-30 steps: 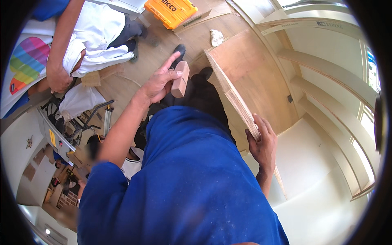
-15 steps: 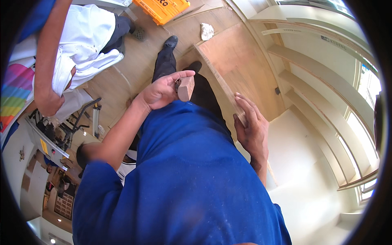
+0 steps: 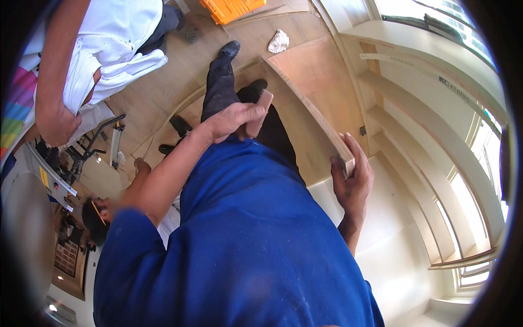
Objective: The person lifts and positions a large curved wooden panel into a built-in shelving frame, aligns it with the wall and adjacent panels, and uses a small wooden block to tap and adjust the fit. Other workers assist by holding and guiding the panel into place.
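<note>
My left hand (image 3: pixel 231 121) is closed around a small reddish-brown rectangular block (image 3: pixel 260 111), thumb along it, held in front of my waist. My right hand (image 3: pixel 355 177) grips the near end of a long, pale wooden board (image 3: pixel 311 109); the thumb is on one side and the fingers on the other. The board's narrow edge faces up and runs away from me toward my feet. The block and the board are apart.
Beyond the board is a reddish-brown wooden panel (image 3: pixel 313 68). Pale shelving (image 3: pixel 414 98) lines the right. A crumpled white lump (image 3: pixel 278 41) and an orange case (image 3: pixel 231 8) lie ahead. A person in white (image 3: pixel 117 38) is at upper left; another person (image 3: pixel 98 218) is low left.
My left hand has turned over, fingers now closed about the block, which tilts more upright. My right hand has moved right to the board's near end and closed on it.
</note>
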`<action>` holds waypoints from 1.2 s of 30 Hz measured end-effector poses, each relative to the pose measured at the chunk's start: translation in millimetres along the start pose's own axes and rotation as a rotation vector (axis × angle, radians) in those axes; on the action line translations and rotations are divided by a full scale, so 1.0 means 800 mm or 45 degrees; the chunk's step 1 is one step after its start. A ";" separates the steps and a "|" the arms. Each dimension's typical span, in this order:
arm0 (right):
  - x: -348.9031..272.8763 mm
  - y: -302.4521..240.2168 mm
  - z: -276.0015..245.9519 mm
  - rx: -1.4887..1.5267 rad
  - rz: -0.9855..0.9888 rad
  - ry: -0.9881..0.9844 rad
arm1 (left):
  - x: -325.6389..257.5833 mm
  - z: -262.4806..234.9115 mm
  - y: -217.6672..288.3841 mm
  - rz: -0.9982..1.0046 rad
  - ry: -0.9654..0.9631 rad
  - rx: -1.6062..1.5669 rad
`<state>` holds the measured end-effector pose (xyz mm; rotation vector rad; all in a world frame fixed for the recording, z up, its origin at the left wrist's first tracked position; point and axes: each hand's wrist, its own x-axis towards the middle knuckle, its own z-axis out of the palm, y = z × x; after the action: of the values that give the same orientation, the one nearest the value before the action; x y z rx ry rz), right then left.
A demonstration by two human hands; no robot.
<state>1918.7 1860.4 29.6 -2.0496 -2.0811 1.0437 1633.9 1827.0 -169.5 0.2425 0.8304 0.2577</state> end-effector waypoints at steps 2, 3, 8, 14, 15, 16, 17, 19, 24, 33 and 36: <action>0.002 0.003 -0.004 0.011 0.067 -0.038 | -0.003 0.004 -0.006 0.064 0.189 0.027; -0.002 0.003 -0.003 0.040 0.104 -0.052 | -0.005 0.011 0.001 0.088 0.272 0.074; -0.013 -0.001 -0.004 0.181 0.215 -0.159 | -0.038 0.068 0.051 0.011 0.367 0.377; -0.026 0.013 0.008 0.315 0.043 -0.212 | -0.066 0.151 0.109 -0.075 0.412 0.531; -0.029 0.016 0.010 0.323 0.042 -0.259 | -0.070 0.165 0.113 -0.076 0.413 0.551; -0.033 0.020 0.014 0.335 0.038 -0.263 | -0.070 0.180 0.121 -0.100 0.404 0.543; -0.037 0.020 0.019 0.345 0.032 -0.266 | -0.071 0.194 0.124 -0.113 0.413 0.563; -0.042 0.022 0.023 0.342 0.023 -0.297 | -0.073 0.217 0.124 -0.136 0.426 0.567; -0.047 0.027 0.035 0.341 -0.036 -0.287 | -0.074 0.248 0.133 -0.248 0.508 0.692; -0.038 0.040 0.030 0.318 -0.042 -0.313 | 0.002 0.210 0.109 -0.340 0.623 0.785; -0.033 0.047 0.021 0.308 -0.015 -0.302 | 0.048 0.170 0.071 -0.262 0.654 0.710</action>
<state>1946.7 1826.1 9.4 -1.8752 -1.9422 1.5185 1753.7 1877.7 -90.2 0.6237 1.4228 -0.1215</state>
